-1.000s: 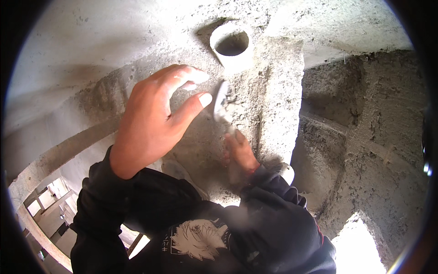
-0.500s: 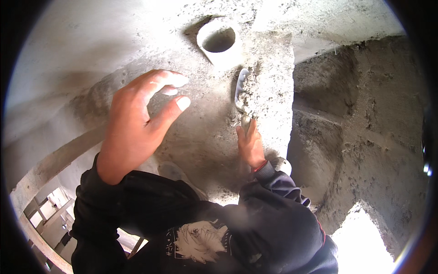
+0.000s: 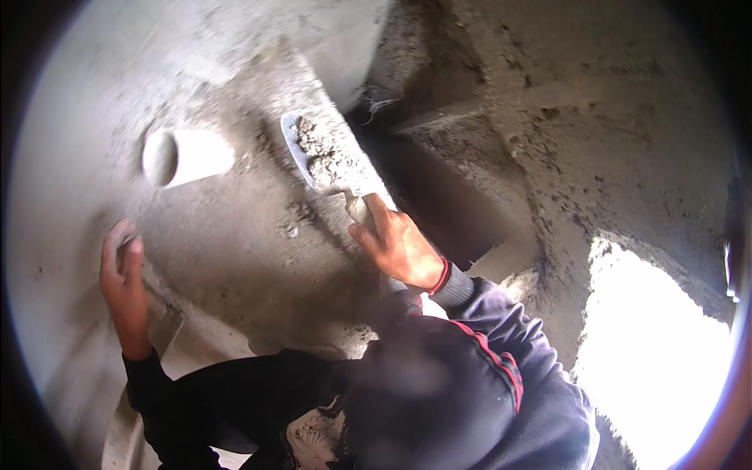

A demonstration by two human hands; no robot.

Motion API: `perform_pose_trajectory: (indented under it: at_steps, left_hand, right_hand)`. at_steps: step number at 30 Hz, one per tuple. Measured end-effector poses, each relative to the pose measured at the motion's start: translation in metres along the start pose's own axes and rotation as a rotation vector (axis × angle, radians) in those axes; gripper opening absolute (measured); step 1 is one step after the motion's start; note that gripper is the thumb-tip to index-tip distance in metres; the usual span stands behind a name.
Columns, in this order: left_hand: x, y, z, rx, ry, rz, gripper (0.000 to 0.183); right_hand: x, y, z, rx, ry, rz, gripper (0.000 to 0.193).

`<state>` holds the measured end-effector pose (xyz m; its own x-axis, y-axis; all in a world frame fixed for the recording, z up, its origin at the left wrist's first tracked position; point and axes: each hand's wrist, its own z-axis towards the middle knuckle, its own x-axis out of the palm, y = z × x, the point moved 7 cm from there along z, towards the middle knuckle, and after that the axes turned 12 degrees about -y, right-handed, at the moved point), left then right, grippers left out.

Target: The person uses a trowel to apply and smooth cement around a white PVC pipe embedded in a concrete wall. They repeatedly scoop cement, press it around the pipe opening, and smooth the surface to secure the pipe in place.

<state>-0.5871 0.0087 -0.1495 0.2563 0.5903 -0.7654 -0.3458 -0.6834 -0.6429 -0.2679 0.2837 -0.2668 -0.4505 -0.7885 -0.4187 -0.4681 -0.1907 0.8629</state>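
Observation:
My right hand [image 3: 403, 244] is wrapped round the handle of a trowel [image 3: 296, 149]. Lumpy grey mortar [image 3: 327, 164] lies on its blade, which points up and left over a narrow concrete ledge. Whether the blade touches the ledge I cannot tell. At the far left, my left hand [image 3: 124, 274] has its fingers curved and the thumb apart, with nothing between them. It is close to the pale wall [image 3: 59, 258], though contact is unclear. A short white pipe [image 3: 205, 155] juts from the concrete between the left hand and the trowel.
Right of the ledge is a deep dark recess [image 3: 439, 200]. A rough concrete wall [image 3: 611, 149] rises beyond it, with a bright opening [image 3: 650, 352] at lower right. Crumbs of mortar [image 3: 294, 223] stick to the surface below the trowel.
The view has swung to the right, so the pipe and left hand now appear farther left. My right hand still grips the trowel, its mortar-covered blade now tilted left.

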Motion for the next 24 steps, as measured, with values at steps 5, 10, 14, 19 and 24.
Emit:
perform_pose_trajectory:
  at_steps: [5, 10, 14, 19, 24]
  left_hand:
    - [0.014, -0.003, 0.024, -0.028, -0.072, 0.014, 0.045]
    - [0.026, -0.008, 0.044, 0.025, -0.136, -0.01, 0.05]
    - [0.036, -0.017, 0.051, 0.019, -0.173, 0.019, 0.052]
    - [0.048, -0.025, 0.066, 0.055, -0.172, 0.081, 0.056]
    - [0.072, -0.045, 0.057, 0.004, -0.112, 0.051, 0.059]
  right_hand:
    - [-0.075, -0.012, -0.009, 0.129, -0.087, -0.021, 0.039]
    - [-0.117, -0.051, -0.017, 0.212, -0.182, -0.077, 0.043]
    - [-0.126, -0.098, -0.013, 0.196, -0.225, -0.036, 0.039]
    - [-0.095, -0.205, 0.002, 0.817, 0.163, 0.69, 0.041]
    - [-0.094, -0.258, 0.017, 1.012, 0.229, 0.689, 0.048]
